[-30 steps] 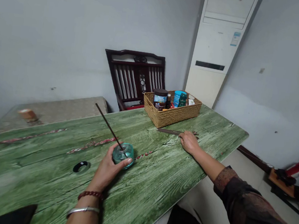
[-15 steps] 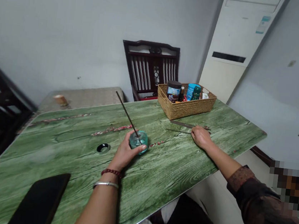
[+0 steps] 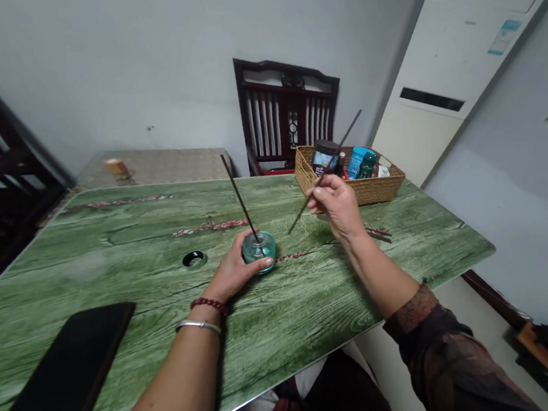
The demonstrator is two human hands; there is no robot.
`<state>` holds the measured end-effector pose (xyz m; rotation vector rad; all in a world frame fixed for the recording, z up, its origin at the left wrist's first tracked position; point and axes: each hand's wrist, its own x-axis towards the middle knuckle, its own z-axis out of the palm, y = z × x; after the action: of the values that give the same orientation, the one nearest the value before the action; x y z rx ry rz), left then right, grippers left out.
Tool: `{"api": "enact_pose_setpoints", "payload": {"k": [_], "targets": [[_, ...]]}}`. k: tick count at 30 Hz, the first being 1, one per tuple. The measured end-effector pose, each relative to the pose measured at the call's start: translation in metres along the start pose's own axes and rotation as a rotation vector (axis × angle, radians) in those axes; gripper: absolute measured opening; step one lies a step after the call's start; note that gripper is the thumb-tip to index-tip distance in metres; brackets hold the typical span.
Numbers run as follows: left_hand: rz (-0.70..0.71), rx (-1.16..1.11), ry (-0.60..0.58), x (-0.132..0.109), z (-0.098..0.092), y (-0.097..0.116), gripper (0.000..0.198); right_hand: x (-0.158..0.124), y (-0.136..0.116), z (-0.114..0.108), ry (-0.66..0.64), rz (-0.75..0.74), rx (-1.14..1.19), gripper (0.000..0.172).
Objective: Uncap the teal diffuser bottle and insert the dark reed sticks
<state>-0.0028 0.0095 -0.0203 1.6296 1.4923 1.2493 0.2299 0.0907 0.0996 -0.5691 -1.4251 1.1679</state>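
My left hand (image 3: 236,267) is wrapped round a small teal glass bottle (image 3: 264,247) that stands on the green table. One dark reed stick (image 3: 239,195) leans out of the bottle's mouth, tilted to the left. Pinched in the fingers of my right hand (image 3: 334,202) is another thin dark stick (image 3: 348,131), held slanted in the air, its lower end to the right of the bottle. More dark sticks (image 3: 382,236) lie on the table behind my right wrist, partly hidden. A black ring-shaped cap (image 3: 194,260) rests to the left of the bottle.
A wicker basket (image 3: 379,190) with several jars and bottles stands at the table's far right. A black phone-like slab (image 3: 76,358) lies at the near left. Beyond the table (image 3: 156,284) are a dark wooden chair (image 3: 285,111) and a low surface with a small orange-brown object (image 3: 116,168).
My right hand has lifted a stick from those on the table and moved left and up toward the bottle. My left hand still holds the bottle in place.
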Motion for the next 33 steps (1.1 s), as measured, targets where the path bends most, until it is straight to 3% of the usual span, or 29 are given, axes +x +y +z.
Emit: {"api": "enact_pose_setpoints", "payload": {"k": [4, 7, 19, 22, 25, 30, 33], "targets": [[0.018, 0.001, 0.005, 0.0, 0.001, 0.001, 0.082, 0.004, 0.003, 0.045, -0.107, -0.041, 0.008, 0.029], [0.024, -0.011, 0.016, -0.001, 0.001, 0.003, 0.079, 0.006, 0.012, 0.062, -0.135, -0.025, -0.088, 0.022], [0.012, 0.015, 0.005, 0.0, 0.0, 0.005, 0.084, -0.013, 0.044, 0.075, -0.169, 0.001, -0.565, 0.01], [-0.01, 0.025, 0.022, 0.001, -0.002, 0.004, 0.087, -0.024, 0.05, 0.051, -0.163, -0.046, -0.677, 0.013], [-0.026, 0.044, 0.02, 0.003, -0.002, 0.002, 0.087, -0.034, 0.056, -0.001, -0.121, -0.066, -0.865, 0.013], [0.004, 0.033, 0.038, 0.005, -0.002, -0.003, 0.083, -0.048, 0.065, -0.103, 0.025, 0.129, -1.362, 0.031], [0.006, 0.021, 0.037, 0.005, -0.002, -0.004, 0.081, -0.056, 0.071, -0.136, 0.015, 0.237, -1.56, 0.038]]}}
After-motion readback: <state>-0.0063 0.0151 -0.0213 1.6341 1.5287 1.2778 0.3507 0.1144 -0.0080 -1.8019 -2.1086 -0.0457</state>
